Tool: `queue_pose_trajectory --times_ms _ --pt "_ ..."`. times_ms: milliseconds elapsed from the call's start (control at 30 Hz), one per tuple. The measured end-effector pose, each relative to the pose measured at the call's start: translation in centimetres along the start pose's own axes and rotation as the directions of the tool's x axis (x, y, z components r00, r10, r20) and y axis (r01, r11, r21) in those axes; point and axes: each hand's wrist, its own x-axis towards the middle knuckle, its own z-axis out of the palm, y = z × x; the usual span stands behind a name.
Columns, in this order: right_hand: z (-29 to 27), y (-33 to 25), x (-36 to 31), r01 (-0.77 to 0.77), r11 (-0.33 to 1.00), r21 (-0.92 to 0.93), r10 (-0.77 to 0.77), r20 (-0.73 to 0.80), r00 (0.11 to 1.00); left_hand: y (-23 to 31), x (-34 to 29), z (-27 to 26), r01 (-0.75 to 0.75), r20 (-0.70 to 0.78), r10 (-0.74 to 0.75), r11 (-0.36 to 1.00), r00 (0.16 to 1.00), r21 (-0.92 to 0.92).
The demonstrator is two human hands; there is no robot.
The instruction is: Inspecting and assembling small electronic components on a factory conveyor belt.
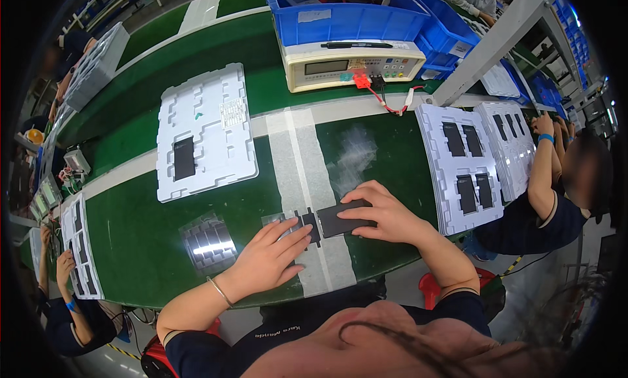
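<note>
Fingers stretched out flat, my left hand (271, 255) presses on a clear film strip that carries a black die-cut adhesive piece (311, 226). Part of that film lies hidden under the fingers. My right hand (392, 217) grips a flat black rectangular block (335, 221), which looks like a battery pack, with fingers on its top and the thumb at its near edge. The block's left end sits beside the black piece, on a whitish tape band (291, 155) across the green table. Left of my left hand lies a clear sheet (208, 242) with dark cut pieces.
A white moulded tray (208, 129) holding one black block stands beyond my hands. At right, another white tray (458, 168) holds several black blocks. A bench meter (353, 65) with red and black leads sits under a blue bin (347, 18). Co-workers sit at both sides.
</note>
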Motion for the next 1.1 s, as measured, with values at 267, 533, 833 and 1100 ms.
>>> queue_pose_trajectory --times_ms 267,533,833,1100 --pt "-0.3 0.1 0.0 -0.022 1.0 0.0 0.022 0.044 0.999 0.0 0.3 0.1 -0.035 -0.041 0.036 0.999 0.999 0.038" --pt "-0.3 0.6 0.2 -0.001 1.0 0.02 0.001 0.024 1.0 -0.3 0.2 0.4 -0.027 -0.012 0.028 0.999 1.0 0.019" --pt "-0.1 0.3 0.3 -0.006 1.0 0.01 0.005 0.025 1.0 -0.4 -0.1 0.6 -0.044 -0.058 0.044 0.999 0.997 0.007" --pt "0.0 0.1 -0.1 0.009 1.0 -0.015 -0.009 0.012 1.0 0.0 -0.7 1.1 -0.071 -0.063 0.072 0.997 0.995 0.026"
